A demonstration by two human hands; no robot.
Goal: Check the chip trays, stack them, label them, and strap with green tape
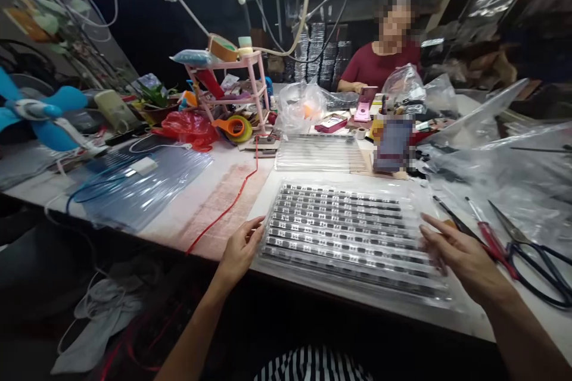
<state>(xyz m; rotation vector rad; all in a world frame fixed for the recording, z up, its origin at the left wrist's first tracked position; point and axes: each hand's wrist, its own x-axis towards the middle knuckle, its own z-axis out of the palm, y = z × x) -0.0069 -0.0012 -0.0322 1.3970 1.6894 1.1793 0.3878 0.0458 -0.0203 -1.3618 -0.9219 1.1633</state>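
head view, wrapped pack (344,238): lay flat on the table (232,158), at its near edge
clear film (353,283): looked slick over stiffer rows (339,229); probably light, easiest held by both sides
left hand (241,247): fingers curled narrow at the pack's left side; pinch or touch, could not tell
right hand (460,256): fingers parted along its right side
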